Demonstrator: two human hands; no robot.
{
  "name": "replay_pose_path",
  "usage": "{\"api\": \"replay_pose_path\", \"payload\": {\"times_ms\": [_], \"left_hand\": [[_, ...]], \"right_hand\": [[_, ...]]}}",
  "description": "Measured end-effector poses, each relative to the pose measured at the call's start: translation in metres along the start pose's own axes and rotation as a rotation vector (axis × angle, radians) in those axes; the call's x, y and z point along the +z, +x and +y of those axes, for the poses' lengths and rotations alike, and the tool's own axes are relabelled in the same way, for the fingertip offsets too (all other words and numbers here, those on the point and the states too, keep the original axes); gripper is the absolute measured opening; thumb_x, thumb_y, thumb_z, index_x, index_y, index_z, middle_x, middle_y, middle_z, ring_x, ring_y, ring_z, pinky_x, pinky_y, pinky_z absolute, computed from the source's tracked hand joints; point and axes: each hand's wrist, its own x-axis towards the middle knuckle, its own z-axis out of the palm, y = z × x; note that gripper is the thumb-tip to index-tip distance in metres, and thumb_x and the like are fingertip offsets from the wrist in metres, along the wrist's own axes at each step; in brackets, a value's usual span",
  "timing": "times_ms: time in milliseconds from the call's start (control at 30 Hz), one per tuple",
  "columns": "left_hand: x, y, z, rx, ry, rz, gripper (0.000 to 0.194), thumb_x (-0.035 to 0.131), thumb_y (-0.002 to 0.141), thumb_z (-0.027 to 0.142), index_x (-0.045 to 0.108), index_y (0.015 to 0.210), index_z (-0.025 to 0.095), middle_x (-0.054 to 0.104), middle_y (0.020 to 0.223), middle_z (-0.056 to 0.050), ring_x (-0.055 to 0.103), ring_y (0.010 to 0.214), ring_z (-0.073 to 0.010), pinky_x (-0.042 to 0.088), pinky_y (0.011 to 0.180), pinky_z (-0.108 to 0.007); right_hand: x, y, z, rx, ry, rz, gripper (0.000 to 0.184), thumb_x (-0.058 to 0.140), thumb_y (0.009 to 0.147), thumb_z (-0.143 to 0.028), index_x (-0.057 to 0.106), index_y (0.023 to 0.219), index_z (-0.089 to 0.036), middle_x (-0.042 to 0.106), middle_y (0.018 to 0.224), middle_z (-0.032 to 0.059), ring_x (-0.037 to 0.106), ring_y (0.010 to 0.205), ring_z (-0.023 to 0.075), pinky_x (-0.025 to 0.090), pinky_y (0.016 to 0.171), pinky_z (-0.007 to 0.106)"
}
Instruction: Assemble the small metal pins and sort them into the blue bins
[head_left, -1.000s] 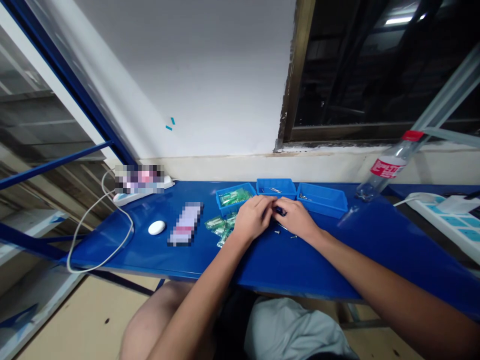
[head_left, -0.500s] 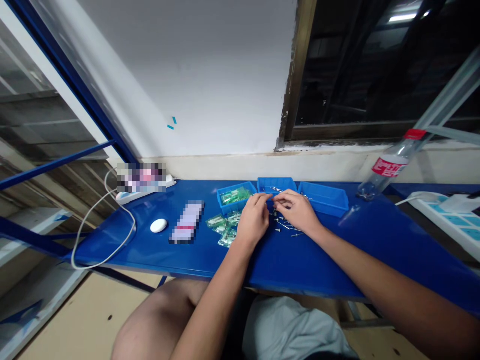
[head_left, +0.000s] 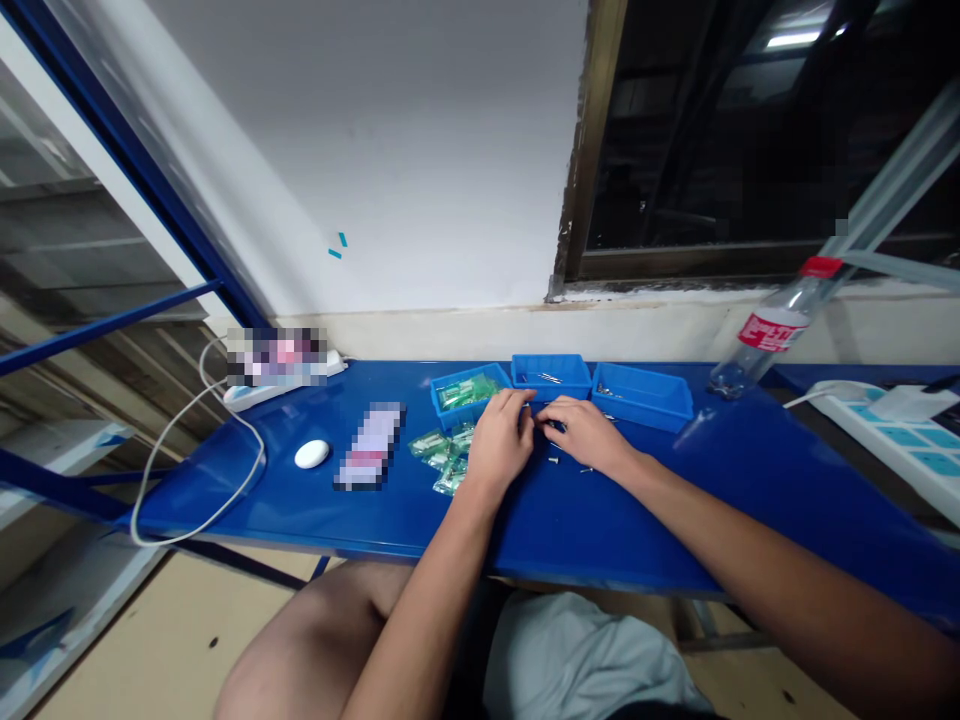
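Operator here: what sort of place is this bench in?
Probably a small electronics assembly workstation: blue plastic parts bins, what look like green circuit boards in clear bags, and loose screws on a blue bench.

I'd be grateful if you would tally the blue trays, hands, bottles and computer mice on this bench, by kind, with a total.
Blue plastic trays: 3
Hands, left hand and right hand: 2
Clear plastic bottle: 1
White computer mouse: 1
Total: 7
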Motion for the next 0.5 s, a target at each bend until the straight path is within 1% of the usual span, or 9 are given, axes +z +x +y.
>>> {"api": "replay_pose_path", "payload": {"times_ms": [100,233,300,367,433,500], "left_hand": [[0.000,0.000,0.000,-0.019,0.024,-0.014,0.029,0.051,0.102,0.012,0.066,0.126,0.019,0.071,0.123,-0.011,0.065,0.118,-0.0264,0.054,0.106,-0.042],[0.001,0.000,-0.002,-0.061,0.048,-0.038,0.031,0.056,0.100,0.013,0.067,0.129,0.018,0.073,0.127,-0.010,0.066,0.121,-0.0267,0.052,0.109,-0.042],[0.000,-0.001,-0.002,-0.092,0.044,-0.066,0.034,0.061,0.098,0.016,0.066,0.132,0.019,0.075,0.128,-0.009,0.068,0.121,-0.0268,0.053,0.109,-0.041],[-0.001,-0.001,-0.002,-0.126,0.032,-0.109,0.037,0.065,0.098,0.021,0.066,0.135,0.021,0.078,0.123,-0.007,0.071,0.117,-0.0266,0.055,0.105,-0.039],[-0.003,-0.001,0.000,-0.153,0.027,-0.144,0.037,0.067,0.098,0.026,0.067,0.136,0.023,0.081,0.118,-0.005,0.073,0.114,-0.0264,0.057,0.101,-0.038],[-0.005,-0.001,0.001,-0.171,0.034,-0.164,0.035,0.068,0.098,0.028,0.069,0.133,0.023,0.082,0.115,-0.005,0.075,0.111,-0.0264,0.057,0.099,-0.036]], "right_hand": [[-0.004,0.000,-0.003,0.018,0.027,0.056,0.021,0.062,0.095,-0.011,0.078,0.104,-0.023,0.079,0.101,0.0074,0.071,0.096,0.0266,0.057,0.087,0.041],[-0.007,0.000,-0.007,0.112,0.129,0.216,0.021,0.061,0.098,-0.019,0.077,0.110,-0.024,0.079,0.103,0.0068,0.073,0.089,0.0241,0.059,0.084,0.040],[-0.007,0.001,-0.009,0.161,0.248,0.255,0.018,0.063,0.098,-0.025,0.077,0.109,-0.025,0.079,0.106,0.0061,0.075,0.089,0.0236,0.061,0.087,0.040],[-0.004,0.001,-0.012,0.216,0.413,0.270,0.016,0.067,0.096,-0.031,0.077,0.106,-0.024,0.079,0.108,0.0063,0.077,0.092,0.0237,0.063,0.087,0.040],[-0.001,0.001,-0.015,0.270,0.569,0.290,0.018,0.072,0.093,-0.037,0.077,0.104,-0.023,0.079,0.107,0.0071,0.077,0.096,0.0246,0.064,0.087,0.040],[0.001,0.002,-0.017,0.315,0.669,0.309,0.023,0.077,0.088,-0.041,0.077,0.101,-0.022,0.079,0.103,0.0073,0.077,0.096,0.0254,0.065,0.086,0.039]]}}
